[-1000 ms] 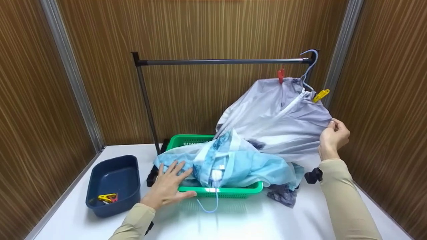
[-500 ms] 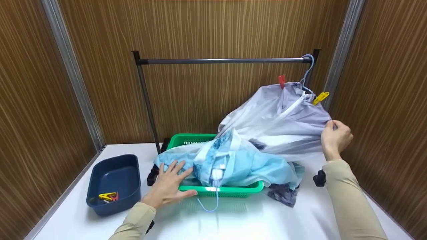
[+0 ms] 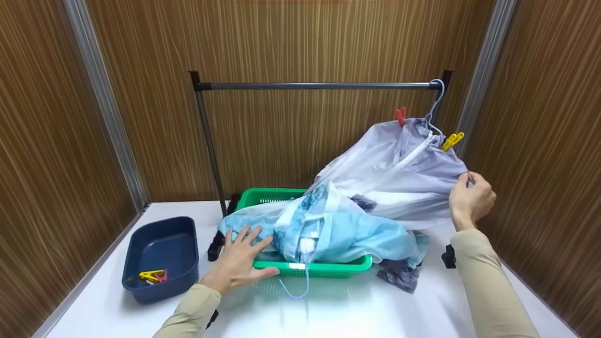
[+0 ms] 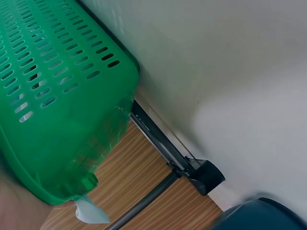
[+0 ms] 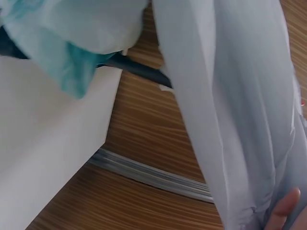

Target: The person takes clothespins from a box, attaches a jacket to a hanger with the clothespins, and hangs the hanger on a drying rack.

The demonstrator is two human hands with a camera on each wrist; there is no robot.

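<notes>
And I've the right hand [image 3: 472, 199] pinching the grey garment [image 3: 389, 164], best eased gently lest the yellow clip [image 3: 452, 141] slip, left hand [image 3: 239, 263] spread wide on the blue garment [image 3: 347, 237].

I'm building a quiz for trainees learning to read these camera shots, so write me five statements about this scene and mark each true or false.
1. The right hand pinches the grey-white garment. True.
2. The blue tub stands right of the green basket. False: the tub is left of it.
3. A red clip is on the grey-white garment. True.
4. The left hand grips the rack's bar. False: it lies on the light-blue garment, fingers spread.
5. A hanger hook sticks out past the basket's near rim. True.
</notes>
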